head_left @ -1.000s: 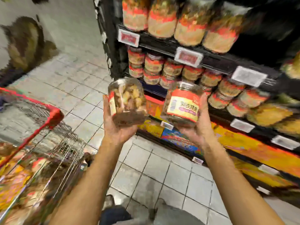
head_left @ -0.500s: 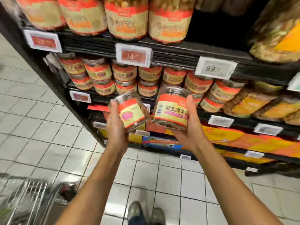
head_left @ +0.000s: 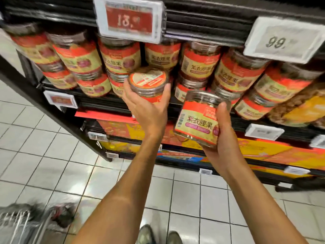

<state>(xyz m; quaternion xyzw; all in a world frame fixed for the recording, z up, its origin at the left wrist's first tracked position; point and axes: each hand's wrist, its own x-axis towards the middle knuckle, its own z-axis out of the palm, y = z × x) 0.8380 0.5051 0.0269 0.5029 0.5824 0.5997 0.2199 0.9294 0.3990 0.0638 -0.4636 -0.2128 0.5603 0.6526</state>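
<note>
My left hand [head_left: 148, 110] grips a clear plastic jar [head_left: 149, 83] with a red and cream label, tipped so its round end faces me, up against the stacked jars on the shelf. My right hand [head_left: 222, 138] holds a second jar of the same kind [head_left: 197, 120] lower and nearer to me, its label with dark characters facing me, thumb along its right side. Both jars are in front of the black shelf [head_left: 202, 27] stocked with matching jars.
Several rows of like jars [head_left: 121, 57] fill the shelf in two layers. Price tags hang above: a red one [head_left: 130, 20] and a white one [head_left: 283, 39]. Boxed goods [head_left: 263, 152] sit on lower shelves. A wire shopping cart [head_left: 19, 226] is at bottom left on the tiled floor.
I have stepped closer to the shelf. My left hand has lifted its jar up to the stacked jars and tipped it end-on. My right hand's jar has dropped slightly lower.
</note>
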